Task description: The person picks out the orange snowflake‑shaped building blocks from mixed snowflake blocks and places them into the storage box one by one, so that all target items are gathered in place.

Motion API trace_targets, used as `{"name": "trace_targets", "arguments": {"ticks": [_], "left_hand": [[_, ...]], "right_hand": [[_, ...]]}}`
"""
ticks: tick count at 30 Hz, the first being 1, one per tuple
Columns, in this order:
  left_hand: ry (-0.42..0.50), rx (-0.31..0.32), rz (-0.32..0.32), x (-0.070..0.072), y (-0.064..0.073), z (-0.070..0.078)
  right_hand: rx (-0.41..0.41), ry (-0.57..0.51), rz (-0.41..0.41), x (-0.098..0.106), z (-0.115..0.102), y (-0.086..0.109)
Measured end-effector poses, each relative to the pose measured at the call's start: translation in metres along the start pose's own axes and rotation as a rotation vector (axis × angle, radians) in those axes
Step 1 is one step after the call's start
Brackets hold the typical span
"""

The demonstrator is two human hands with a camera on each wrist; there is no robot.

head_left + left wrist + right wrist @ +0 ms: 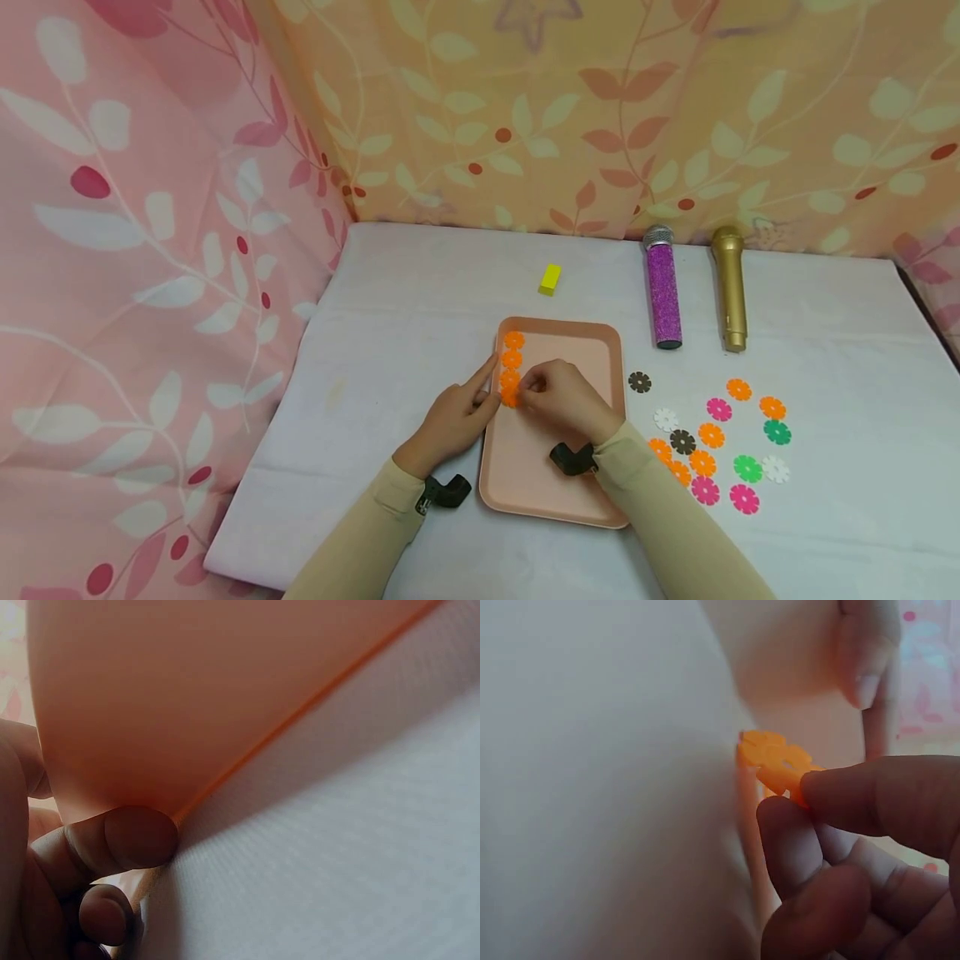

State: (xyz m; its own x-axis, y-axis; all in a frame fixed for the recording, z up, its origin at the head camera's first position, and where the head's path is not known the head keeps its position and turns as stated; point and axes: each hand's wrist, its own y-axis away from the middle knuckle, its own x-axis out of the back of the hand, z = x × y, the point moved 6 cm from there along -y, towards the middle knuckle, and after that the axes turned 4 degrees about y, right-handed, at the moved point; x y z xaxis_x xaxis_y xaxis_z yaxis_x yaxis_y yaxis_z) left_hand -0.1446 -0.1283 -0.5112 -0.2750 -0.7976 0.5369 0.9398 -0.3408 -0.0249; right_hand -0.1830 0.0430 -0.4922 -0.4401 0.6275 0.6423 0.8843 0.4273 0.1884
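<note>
A peach tray point(555, 500) lies on the white-covered table with several orange notched plastic discs point(512, 359) lined along its inner left side. My right hand point(566, 400) is over the tray and pinches an orange disc point(776, 780) between thumb and finger, against another orange disc point(761, 742). My left hand point(453, 421) rests at the tray's left rim, index finger and thumb extended and apart, other fingers bent. In the left wrist view, a fingertip point(142, 836) touches the tray's edge point(247, 757).
Loose notched discs in orange, pink point(745, 499), green point(747, 468), white point(776, 469) and dark brown point(640, 382) lie right of the tray. Behind them are a purple microphone point(663, 292) and a gold microphone point(731, 292). A yellow block point(550, 280) sits beyond the tray.
</note>
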Motion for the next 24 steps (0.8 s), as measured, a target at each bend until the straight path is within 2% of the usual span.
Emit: {"name": "trace_targets", "arguments": {"ticks": [10, 24], "left_hand": [[0.006, 0.007, -0.003, -0.0003, 0.0002, 0.0019], [-0.008, -0.007, 0.013, -0.0001, -0.0012, 0.0008]], "right_hand": [[0.000, 0.083, 0.020, -0.0066, 0.0019, 0.0001], [-0.039, 0.128, 0.040, -0.0080, 0.0007, 0.0012]]}}
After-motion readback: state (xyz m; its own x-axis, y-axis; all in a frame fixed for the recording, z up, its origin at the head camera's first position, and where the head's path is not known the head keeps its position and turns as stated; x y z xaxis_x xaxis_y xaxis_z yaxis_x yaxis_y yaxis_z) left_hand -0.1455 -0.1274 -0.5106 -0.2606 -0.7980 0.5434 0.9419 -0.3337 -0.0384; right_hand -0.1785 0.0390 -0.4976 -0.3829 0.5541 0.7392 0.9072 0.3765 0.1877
